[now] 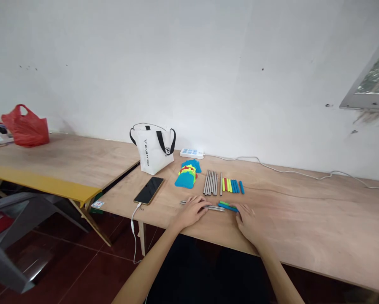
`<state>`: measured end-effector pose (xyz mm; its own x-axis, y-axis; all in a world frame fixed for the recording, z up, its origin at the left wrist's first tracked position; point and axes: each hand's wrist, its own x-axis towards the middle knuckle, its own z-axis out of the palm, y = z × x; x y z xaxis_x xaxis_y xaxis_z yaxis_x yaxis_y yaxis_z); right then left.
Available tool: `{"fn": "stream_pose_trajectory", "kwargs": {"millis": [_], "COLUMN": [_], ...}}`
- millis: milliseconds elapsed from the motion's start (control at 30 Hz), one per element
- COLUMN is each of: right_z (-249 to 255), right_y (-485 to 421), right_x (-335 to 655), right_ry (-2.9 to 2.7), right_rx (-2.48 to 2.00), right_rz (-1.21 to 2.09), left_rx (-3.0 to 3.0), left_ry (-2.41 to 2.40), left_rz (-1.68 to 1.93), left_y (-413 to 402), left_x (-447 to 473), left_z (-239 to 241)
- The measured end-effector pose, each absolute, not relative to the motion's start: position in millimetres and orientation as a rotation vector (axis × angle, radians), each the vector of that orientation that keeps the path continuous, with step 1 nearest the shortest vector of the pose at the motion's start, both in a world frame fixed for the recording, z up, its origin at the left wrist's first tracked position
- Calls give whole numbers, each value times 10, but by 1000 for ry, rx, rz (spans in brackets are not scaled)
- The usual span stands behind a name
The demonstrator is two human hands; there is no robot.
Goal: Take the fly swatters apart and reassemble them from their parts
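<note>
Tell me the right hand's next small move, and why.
Probably, the right hand should turn the crosswise blue tube and lay it beside the row of coloured tubes: the hand is at that tube's right end, and the tubes in the row point away from the person, while this one lies across.

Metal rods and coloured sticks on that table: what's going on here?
A person has both hands on the wooden table. The left hand rests over a few loose metal rods; the right hand touches a blue stick with a green stick beside it. Just beyond, more metal rods lie side by side next to a row of coloured sticks. Flat coloured pieces overlap to the left, near a phone.
</note>
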<state>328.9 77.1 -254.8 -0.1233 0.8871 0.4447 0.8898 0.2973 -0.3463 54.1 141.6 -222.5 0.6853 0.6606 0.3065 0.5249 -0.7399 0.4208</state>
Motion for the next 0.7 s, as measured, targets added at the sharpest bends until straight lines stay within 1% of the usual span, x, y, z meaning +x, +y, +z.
{"fn": "stream_pose_trajectory", "kwargs": {"millis": [267, 500, 700], "right_z": [-2537, -2578, -2608], "right_y": [782, 801, 814], "right_x": [3262, 3290, 3317], "right_ry": [-1944, -1892, -1871], "right_rx": [-1688, -1716, -1715], "right_rz": [-99, -181, -170], "left_rx": [2601, 2533, 2548], "left_ry": [923, 1103, 1058], "left_rz": [663, 713, 706], "left_y": [1431, 1415, 1420], "left_x": [540, 556, 558], "left_z": [-2245, -2239, -2230]}}
